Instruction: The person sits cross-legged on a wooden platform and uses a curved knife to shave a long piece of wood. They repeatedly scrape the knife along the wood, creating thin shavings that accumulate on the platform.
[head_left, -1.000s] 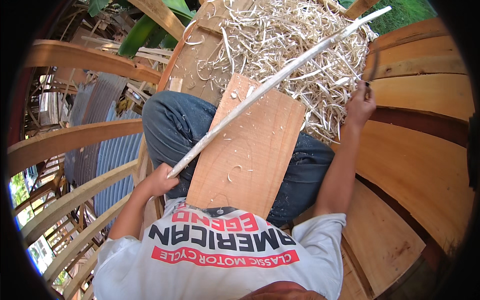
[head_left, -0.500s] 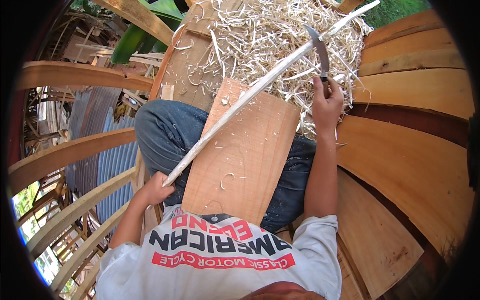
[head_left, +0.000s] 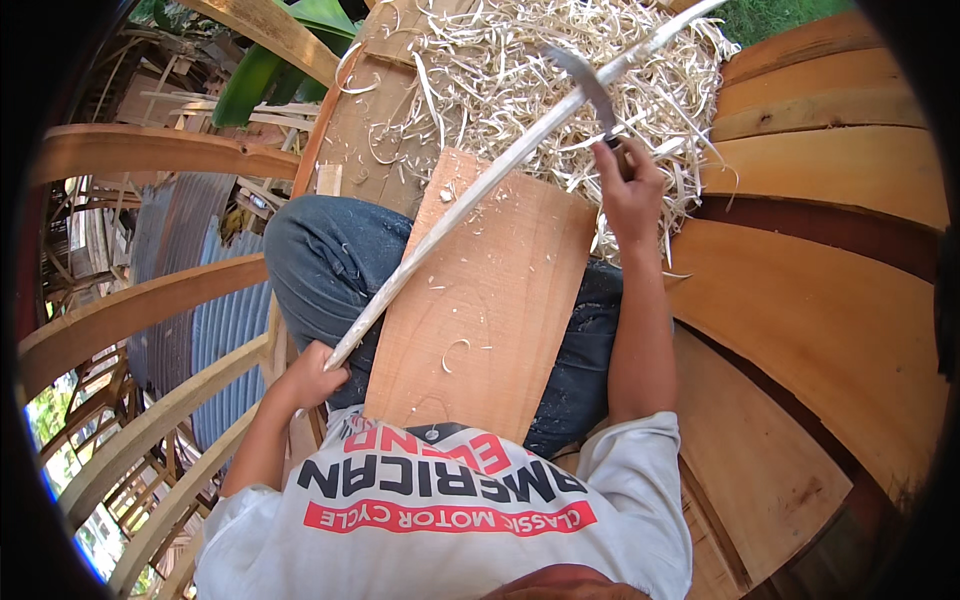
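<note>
My left hand (head_left: 317, 377) is closed round the near end of a long, pale, peeled stick (head_left: 440, 232). The stick runs slantwise across a flat wooden board (head_left: 480, 330) in my lap and out over the shavings to the far right. In my right hand (head_left: 632, 192) is the dark handle of a curved knife (head_left: 592, 86), like a small sickle. Its blade lies across the far part of the stick, hooked tip to the left; whether it touches the wood I cannot tell. A few thin curls and chips lie on the board.
A big heap of pale wood shavings (head_left: 470, 70) covers the plank floor (head_left: 365, 150) ahead. Wide wooden planks (head_left: 800, 330) line the right side. Wooden rails (head_left: 170, 300) stand on the left, with corrugated metal sheets (head_left: 215, 330) beyond. A green leaf (head_left: 260, 85) hangs at the far left.
My right hand and the curved knife have moved left and a little farther away, and the blade has tilted leftward. My left hand keeps its grip on the stick.
</note>
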